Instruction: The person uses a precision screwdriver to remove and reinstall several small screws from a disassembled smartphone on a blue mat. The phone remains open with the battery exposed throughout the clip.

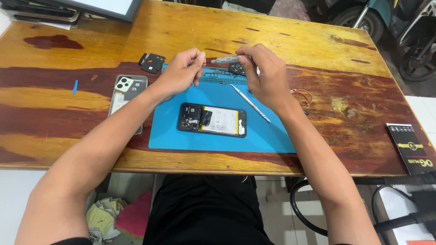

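My right hand (262,72) grips a slim silver screwdriver (226,59) held level above the far edge of the blue work mat (181,134). My left hand (181,70) pinches at the screwdriver's tip end, fingers together; whether a small part sits between them is too small to tell. An opened black phone (212,120) lies flat in the middle of the mat, its insides and battery showing. Metal tweezers (250,103) lie diagonally on the mat to the right of the phone.
The phone's back cover (127,93) lies left of the mat, with a small black plastic part (151,62) behind it. Thin orange wire loops (303,96) lie right of the mat. A dark booklet (411,147) rests at the wooden table's right edge. Black cables hang below.
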Available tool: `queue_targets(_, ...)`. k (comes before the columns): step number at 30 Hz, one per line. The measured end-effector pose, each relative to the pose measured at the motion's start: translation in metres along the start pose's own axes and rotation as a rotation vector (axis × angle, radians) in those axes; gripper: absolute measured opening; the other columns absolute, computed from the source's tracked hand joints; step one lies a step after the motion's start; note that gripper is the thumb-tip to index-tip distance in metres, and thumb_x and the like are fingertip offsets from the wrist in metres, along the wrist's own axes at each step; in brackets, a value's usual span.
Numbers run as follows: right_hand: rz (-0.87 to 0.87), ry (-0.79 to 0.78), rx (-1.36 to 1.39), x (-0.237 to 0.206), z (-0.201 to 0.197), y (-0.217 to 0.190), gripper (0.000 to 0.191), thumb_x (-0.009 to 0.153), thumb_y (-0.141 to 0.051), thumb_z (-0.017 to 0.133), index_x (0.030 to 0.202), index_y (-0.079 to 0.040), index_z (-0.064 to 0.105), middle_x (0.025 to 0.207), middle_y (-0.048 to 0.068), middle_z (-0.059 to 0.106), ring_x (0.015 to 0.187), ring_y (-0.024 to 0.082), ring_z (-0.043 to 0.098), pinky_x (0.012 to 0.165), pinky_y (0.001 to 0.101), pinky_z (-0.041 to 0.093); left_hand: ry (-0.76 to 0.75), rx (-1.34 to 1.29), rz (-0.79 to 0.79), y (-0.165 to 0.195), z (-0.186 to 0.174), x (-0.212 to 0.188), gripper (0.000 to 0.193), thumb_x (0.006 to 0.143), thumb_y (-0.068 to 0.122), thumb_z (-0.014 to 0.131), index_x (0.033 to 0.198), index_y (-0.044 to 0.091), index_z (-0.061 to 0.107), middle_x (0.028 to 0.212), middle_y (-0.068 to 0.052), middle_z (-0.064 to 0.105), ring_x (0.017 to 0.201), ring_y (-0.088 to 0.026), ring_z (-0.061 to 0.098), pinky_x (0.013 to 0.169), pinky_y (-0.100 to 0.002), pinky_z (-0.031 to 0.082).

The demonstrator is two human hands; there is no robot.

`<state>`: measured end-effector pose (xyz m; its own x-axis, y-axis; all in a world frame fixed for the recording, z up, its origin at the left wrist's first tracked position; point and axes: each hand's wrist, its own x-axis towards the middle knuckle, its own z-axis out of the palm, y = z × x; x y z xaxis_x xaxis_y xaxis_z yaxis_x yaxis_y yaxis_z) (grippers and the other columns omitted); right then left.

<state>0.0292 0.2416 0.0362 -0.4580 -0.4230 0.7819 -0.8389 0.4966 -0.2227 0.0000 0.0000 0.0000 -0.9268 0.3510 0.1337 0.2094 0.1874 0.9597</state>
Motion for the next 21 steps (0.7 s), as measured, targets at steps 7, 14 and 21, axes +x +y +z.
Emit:
queue_targets(7, 0.011, 0.001, -0.004, 0.005, 0.0, 0.002, 0.008, 0.107, -0.003, 0.068, 0.114, 0.0, 0.066, 0.098, 0.013, 0.069, 0.077, 0.023, 0.064, 0.067, 0.0339, 0.052, -0.003, -0.036, 0.013, 0.002, -0.003, 0.002, 0.032, 0.11, 0.033, 0.046, 0.095, 0.007, 0.054, 0.072, 0.002, 0.054, 0.062, -0.009, 0.055, 0.058, -0.025, 0.046)
queue_targets(14, 0.016, 0.022, -0.009, 0.008, -0.002, -0.003, 0.016, 0.101, -0.003, 0.076, 0.114, 0.0, 0.067, 0.093, 0.012, 0.068, 0.076, 0.022, 0.067, 0.067, 0.0339, 0.052, 0.012, -0.03, -0.01, 0.007, 0.0, 0.003, 0.031, 0.11, 0.031, 0.047, 0.096, 0.006, 0.059, 0.074, 0.001, 0.056, 0.064, -0.008, 0.054, 0.059, -0.024, 0.048)
queue_targets(21, 0.036, 0.129, 0.017, 0.005, 0.008, -0.005, 0.026, 0.099, 0.0, 0.079, 0.118, 0.0, 0.061, 0.096, 0.013, 0.068, 0.086, 0.019, 0.071, 0.074, 0.0297, 0.058, -0.026, -0.012, 0.102, 0.007, 0.004, 0.005, 0.029, 0.11, 0.028, 0.049, 0.097, 0.004, 0.058, 0.077, 0.001, 0.058, 0.068, -0.009, 0.058, 0.062, -0.026, 0.053)
